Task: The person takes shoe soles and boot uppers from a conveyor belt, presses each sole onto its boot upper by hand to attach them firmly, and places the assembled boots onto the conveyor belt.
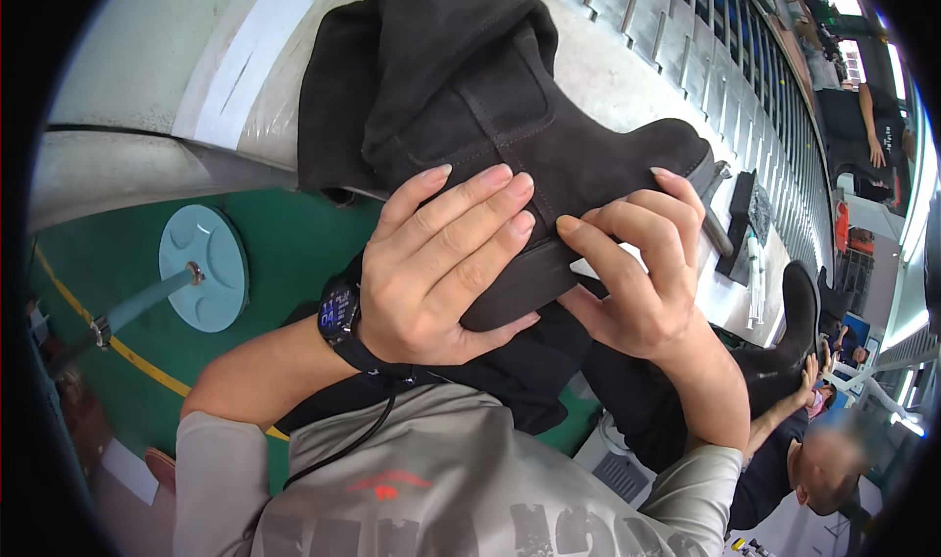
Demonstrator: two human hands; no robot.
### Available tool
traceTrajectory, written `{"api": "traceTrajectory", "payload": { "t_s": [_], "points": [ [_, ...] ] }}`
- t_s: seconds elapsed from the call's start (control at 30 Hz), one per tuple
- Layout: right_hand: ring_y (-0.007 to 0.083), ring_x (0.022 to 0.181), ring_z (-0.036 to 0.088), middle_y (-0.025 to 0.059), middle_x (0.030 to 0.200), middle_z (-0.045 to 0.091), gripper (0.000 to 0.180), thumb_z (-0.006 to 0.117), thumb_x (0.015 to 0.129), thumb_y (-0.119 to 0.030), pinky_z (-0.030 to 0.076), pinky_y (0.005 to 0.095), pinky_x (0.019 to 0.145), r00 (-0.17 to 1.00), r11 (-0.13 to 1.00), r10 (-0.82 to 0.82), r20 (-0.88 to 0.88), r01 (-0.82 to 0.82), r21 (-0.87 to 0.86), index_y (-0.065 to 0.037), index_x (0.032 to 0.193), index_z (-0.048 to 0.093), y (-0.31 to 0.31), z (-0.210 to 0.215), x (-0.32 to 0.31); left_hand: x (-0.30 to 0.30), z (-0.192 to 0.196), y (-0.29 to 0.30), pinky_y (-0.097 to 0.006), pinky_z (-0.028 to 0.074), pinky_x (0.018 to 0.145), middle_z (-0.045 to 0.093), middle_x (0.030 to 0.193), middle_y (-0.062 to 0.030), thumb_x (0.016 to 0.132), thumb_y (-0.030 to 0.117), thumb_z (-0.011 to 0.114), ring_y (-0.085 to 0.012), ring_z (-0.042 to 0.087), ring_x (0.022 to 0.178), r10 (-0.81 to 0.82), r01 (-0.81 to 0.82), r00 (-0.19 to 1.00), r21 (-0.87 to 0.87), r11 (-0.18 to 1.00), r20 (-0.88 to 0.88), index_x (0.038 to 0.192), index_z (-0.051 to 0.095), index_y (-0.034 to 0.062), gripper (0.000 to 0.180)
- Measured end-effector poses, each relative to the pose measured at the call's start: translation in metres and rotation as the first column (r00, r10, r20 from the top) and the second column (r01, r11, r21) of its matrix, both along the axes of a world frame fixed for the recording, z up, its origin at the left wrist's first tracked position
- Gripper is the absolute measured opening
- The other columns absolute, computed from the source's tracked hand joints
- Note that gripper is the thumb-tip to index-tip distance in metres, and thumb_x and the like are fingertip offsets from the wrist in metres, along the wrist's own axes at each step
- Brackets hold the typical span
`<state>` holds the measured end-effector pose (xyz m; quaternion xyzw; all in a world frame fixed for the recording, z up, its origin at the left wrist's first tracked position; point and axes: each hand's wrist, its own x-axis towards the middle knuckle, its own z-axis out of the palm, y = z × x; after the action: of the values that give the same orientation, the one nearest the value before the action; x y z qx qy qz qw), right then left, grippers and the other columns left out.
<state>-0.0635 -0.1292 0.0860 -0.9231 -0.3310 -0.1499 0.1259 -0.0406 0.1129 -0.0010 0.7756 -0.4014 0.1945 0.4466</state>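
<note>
A dark suede boot [588,116] lies across the work surface in front of me, its wide shaft folded over at the upper left and its toe to the right. My left hand [441,253] grips it at the heel end, long fingers stretched flat over the side, thumb round the lower edge. Close beside it, my right hand [637,263] has its fingers bent and holds the boot near the sole edge; the index fingertip touches a seam. What lies under the right fingers is partly hidden. A small white patch shows between them, too little to name.
Metal conveyor rollers [667,37] run along the far side. A dark brush-like block [750,214] sits right of the boot's toe. At the right, a co-worker [794,469] holds another dark boot [799,312]. A round pale-blue stool [203,263] stands on the green floor at left.
</note>
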Motion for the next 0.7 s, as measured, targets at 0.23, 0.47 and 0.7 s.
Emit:
{"api": "traceTrajectory", "payload": {
  "t_s": [0.23,0.47,0.7],
  "points": [
    [0.0314,0.114,0.068,0.0101,0.119,0.073,0.056,0.088,0.062,-0.011,0.041,0.0582,0.116,0.996,0.996,-0.088,0.022,0.088,0.024,-0.004,0.117,0.078,-0.014,0.002,0.004,0.003,-0.001,0.004,-0.053,0.033,0.123,0.068,0.139,-0.0272,0.086,0.043,0.083,-0.0406,0.064,0.134,-0.028,0.028,1.000,0.008,1.000,0.007,0.138,0.062,-0.0033,0.073],
    [0.0318,0.108,0.070,0.0092,0.113,0.073,0.050,0.089,0.060,-0.008,0.041,0.0586,0.115,0.999,0.991,-0.030,-0.033,0.034,0.128,-0.005,0.107,0.074,-0.025,-0.006,0.006,0.004,-0.005,0.004,-0.054,0.032,0.124,0.069,0.137,-0.0263,0.091,0.050,0.076,-0.0398,0.065,0.133,-0.027,0.026,0.999,0.041,0.999,0.020,0.136,0.063,-0.0030,0.070],
    [0.0404,0.123,0.065,0.0196,0.131,0.069,0.090,0.099,0.066,-0.051,0.038,0.0617,0.119,0.991,0.977,-0.130,0.034,0.123,0.173,-0.005,0.133,0.063,-0.045,-0.008,0.011,0.003,-0.004,0.004,-0.054,0.031,0.125,0.070,0.135,-0.0262,0.094,0.053,0.073,-0.0393,0.065,0.131,-0.020,0.018,0.999,0.054,0.998,0.026,0.135,0.063,-0.0029,0.070]
  ]
}}
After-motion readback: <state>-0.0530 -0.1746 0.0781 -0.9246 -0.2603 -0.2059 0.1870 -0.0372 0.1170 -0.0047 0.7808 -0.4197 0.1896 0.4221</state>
